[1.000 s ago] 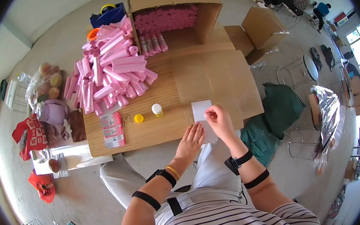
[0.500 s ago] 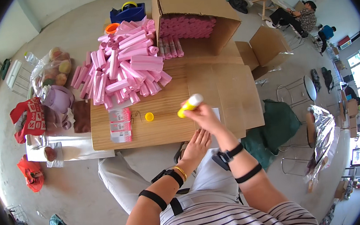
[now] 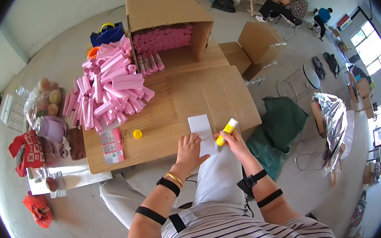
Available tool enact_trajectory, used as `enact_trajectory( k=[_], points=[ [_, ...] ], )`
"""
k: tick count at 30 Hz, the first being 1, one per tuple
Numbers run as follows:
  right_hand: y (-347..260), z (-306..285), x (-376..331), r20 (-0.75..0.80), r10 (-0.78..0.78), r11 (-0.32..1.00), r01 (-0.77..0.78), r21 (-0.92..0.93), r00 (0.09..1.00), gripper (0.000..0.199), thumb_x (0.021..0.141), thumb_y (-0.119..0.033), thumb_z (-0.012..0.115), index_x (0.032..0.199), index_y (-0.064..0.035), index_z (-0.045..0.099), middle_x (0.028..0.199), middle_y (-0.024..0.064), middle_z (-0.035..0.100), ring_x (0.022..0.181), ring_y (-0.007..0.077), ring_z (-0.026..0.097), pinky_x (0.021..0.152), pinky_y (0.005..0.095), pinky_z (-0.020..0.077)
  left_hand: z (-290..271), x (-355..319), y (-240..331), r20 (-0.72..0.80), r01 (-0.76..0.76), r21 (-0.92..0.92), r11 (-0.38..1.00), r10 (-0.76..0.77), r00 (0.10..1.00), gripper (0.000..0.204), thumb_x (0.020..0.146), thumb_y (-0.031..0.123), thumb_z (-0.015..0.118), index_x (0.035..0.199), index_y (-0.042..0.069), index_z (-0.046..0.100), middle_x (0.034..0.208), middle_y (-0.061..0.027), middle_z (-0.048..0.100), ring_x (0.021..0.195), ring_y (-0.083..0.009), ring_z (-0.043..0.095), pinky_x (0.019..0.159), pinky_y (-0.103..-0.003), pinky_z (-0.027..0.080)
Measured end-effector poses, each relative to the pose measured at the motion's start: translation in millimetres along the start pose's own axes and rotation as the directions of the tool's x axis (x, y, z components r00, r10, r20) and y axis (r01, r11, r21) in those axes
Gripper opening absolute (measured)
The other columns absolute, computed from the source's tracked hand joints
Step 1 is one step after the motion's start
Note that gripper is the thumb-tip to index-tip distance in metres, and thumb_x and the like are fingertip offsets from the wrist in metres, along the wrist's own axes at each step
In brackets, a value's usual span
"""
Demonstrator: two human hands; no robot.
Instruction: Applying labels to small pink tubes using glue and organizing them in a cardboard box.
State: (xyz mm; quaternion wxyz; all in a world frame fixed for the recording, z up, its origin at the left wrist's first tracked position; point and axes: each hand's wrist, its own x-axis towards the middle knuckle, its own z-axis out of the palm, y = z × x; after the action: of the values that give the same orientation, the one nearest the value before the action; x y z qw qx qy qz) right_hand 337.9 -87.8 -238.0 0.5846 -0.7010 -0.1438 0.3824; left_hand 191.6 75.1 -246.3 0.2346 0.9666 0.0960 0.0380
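Glue stick [image 3: 227, 132] is in the right hand [image 3: 237, 144]. L to R: yellow cap [image 3: 138, 133] left of both hands, probably parked out of the way; left hand [image 3: 188, 156] thumb spread, fingertips on white paper strip [image 3: 203, 131], seemingly pinning it between the 2 hands; right fingers pinching the yellow barrel, white end angled away, presumably to aim the lower end paperward.

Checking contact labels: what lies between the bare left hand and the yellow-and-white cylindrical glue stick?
A white rectangular paper sheet lies between the left hand at its left edge and the glue stick by its right, as the head view shows.
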Motion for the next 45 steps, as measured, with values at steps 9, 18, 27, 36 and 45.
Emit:
enact_trajectory(
  k=[9,18,27,36,45],
  points=[
    [17,10,11,-0.026,-0.035,0.991,0.038,0.131,0.999,0.028,0.095,-0.028,0.06,0.108,-0.0037,0.055,0.099,0.0064,0.069,0.09,0.0125,0.064,0.08,0.0272,0.0488,1,10,9,-0.108,0.079,-0.09,0.993,-0.088,0.99,0.052,0.075,0.035,0.076,0.115,0.009,0.055,0.118,-0.0082,0.053,0.119,-0.0283,0.045,0.109,-0.046,0.027],
    [-43,30,-49,0.161,-0.108,0.99,0.091,0.11,0.981,0.039,0.097,-0.039,0.055,0.117,-0.005,0.053,0.072,0.001,0.056,0.06,0.0069,0.05,0.054,0.0213,0.0389,-19,13,41,0.085,0.14,-0.979,0.151,-0.322,0.943,0.039,0.09,0.029,0.068,0.112,-0.003,0.063,0.106,-0.0116,0.068,0.102,-0.0169,0.061,0.093,-0.032,0.046],
    [-83,21,-90,0.718,-0.037,0.536,-0.592,0.601,0.695,0.054,0.095,-0.063,0.027,0.116,-0.02,0.053,0.057,0.0002,0.043,0.043,0.0075,0.033,0.047,0.0224,0.0302,-92,-17,93,-0.076,-0.066,-0.994,0.089,-0.12,0.99,0.03,0.086,0.013,0.073,0.113,0.002,0.065,0.111,-0.0052,0.068,0.105,-0.0133,0.059,0.097,-0.03,0.043],
    [-93,29,-104,0.421,-0.007,0.69,-0.3,0.659,0.907,0.044,0.094,-0.049,0.054,0.115,-0.0107,0.053,0.072,0.0011,0.051,0.055,0.0067,0.041,0.058,0.0212,0.0364,-85,-29,92,0.115,0.092,-0.989,-0.119,-0.205,0.972,0.044,0.085,0.017,0.074,0.123,0.002,0.059,0.116,-0.0085,0.066,0.115,-0.0157,0.054,0.1,-0.035,0.041],
    [-76,-27,-57,-0.052,-0.04,0.734,0.065,0.676,0.998,0.016,0.093,-0.017,0.063,0.105,-0.0075,0.058,0.077,0.0003,0.054,0.065,0.0067,0.046,0.064,0.0243,0.0387,-27,-57,62,0.117,-0.009,-0.16,0.987,0.028,0.993,0.075,0.077,0.031,0.074,0.137,0.002,0.041,0.142,-0.0183,0.039,0.13,-0.0339,0.039,0.11,-0.043,0.032]
  ],
)
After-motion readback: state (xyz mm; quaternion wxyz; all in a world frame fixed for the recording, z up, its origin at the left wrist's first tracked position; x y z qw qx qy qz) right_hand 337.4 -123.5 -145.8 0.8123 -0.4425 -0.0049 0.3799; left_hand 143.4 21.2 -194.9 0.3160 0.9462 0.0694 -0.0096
